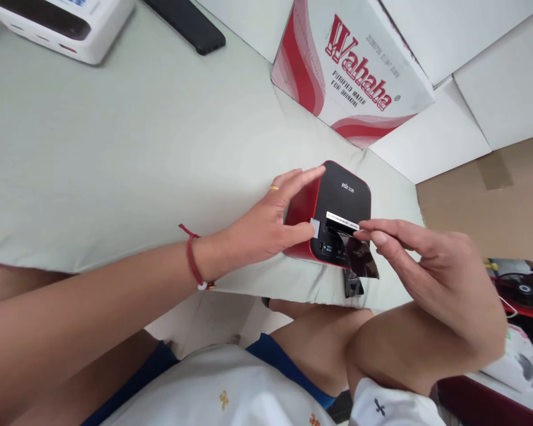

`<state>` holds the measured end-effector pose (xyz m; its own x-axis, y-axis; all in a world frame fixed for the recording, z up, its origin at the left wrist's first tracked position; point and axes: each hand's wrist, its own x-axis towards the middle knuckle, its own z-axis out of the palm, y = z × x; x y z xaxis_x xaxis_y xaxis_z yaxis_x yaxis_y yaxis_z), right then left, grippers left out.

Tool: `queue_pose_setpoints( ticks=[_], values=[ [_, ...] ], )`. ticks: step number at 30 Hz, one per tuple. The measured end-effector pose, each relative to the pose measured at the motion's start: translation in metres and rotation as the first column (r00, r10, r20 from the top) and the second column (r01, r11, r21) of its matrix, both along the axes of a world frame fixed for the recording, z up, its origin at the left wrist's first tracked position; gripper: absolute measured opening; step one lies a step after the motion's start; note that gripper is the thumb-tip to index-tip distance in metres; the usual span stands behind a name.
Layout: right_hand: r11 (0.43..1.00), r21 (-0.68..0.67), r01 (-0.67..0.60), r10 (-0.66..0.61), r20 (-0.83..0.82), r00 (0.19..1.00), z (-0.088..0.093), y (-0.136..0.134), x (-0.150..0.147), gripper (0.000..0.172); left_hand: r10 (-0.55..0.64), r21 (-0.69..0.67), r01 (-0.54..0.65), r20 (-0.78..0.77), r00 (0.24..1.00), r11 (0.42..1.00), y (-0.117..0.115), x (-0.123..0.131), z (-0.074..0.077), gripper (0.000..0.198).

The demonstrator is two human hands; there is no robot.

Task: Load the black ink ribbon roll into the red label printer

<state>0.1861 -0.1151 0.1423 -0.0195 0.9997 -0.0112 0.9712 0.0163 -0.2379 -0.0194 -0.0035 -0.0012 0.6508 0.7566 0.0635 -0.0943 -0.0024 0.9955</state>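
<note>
A small red and black printer (344, 195) sits near the front edge of a pale green cloth-covered table (128, 154). My left hand (270, 222) rests on its left side, fingers spread over the red casing and thumb on a grey button. My right hand (426, 266) pinches a dark glossy strip (359, 254) that hangs out of the printer's front slot and over the table edge.
A red and white "Wahaha" carton (355, 65) stands behind the printer, among plain white boxes (506, 77). A white device (57, 23) and a black phone (186, 23) lie at the far left. A brown cardboard box (484, 201) stands to the right. My knees are below the table edge.
</note>
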Motion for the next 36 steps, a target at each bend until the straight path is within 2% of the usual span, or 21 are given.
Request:
queue_pose_setpoints(
  ticks=[4, 7, 11, 14, 19, 21, 23, 25, 32, 36],
  values=[
    [0.988, -0.056, -0.144, 0.145, 0.018, 0.989, 0.007, -0.008, 0.001, 0.028, -0.027, -0.307, 0.05, 0.079, 0.997, 0.95, 0.002, 0.003, -0.001, 0.109],
    [0.965, -0.148, -0.217, 0.223, 0.019, 0.975, 0.008, -0.007, 0.0, 0.032, -0.009, -0.392, 0.047, 0.098, 0.995, 0.919, 0.001, 0.006, -0.005, 0.112],
    [0.968, -0.148, -0.202, 0.206, 0.01, 0.979, 0.007, -0.004, -0.002, 0.033, -0.007, -0.411, 0.061, 0.133, 0.991, 0.91, -0.002, 0.01, -0.008, 0.112],
    [0.987, -0.104, -0.125, 0.124, -0.013, 0.992, 0.0, 0.004, -0.004, 0.03, -0.003, -0.41, 0.066, 0.154, 0.988, 0.91, -0.003, 0.011, -0.007, 0.11],
    [0.995, 0.005, 0.101, -0.1, -0.081, 0.992, -0.036, 0.038, -0.002, 0.027, -0.012, -0.4, 0.1, 0.217, 0.976, 0.911, -0.001, 0.011, -0.009, 0.094],
    [0.992, -0.038, 0.123, -0.125, -0.052, 0.991, -0.05, 0.052, 0.001, 0.03, -0.009, -0.401, 0.095, 0.209, 0.978, 0.911, -0.001, 0.011, -0.011, 0.089],
    [0.981, -0.137, 0.137, -0.138, 0.004, 0.99, -0.058, 0.061, 0.004, 0.034, -0.006, -0.408, 0.093, 0.208, 0.978, 0.908, -0.002, 0.012, -0.011, 0.088],
    [0.965, -0.216, 0.149, -0.136, 0.073, 0.988, -0.059, 0.066, 0.005, 0.037, -0.008, -0.417, 0.097, 0.21, 0.978, 0.904, -0.003, 0.012, -0.011, 0.09],
    [0.915, -0.369, 0.16, -0.061, 0.265, 0.962, -0.048, 0.077, 0.0, 0.042, 0.012, -0.439, 0.077, 0.195, 0.981, 0.895, -0.006, 0.01, -0.005, 0.089],
    [0.925, -0.339, 0.172, -0.079, 0.271, 0.959, -0.052, 0.079, -0.001, 0.04, 0.001, -0.431, 0.083, 0.189, 0.982, 0.898, -0.005, 0.009, -0.005, 0.088]
  ],
)
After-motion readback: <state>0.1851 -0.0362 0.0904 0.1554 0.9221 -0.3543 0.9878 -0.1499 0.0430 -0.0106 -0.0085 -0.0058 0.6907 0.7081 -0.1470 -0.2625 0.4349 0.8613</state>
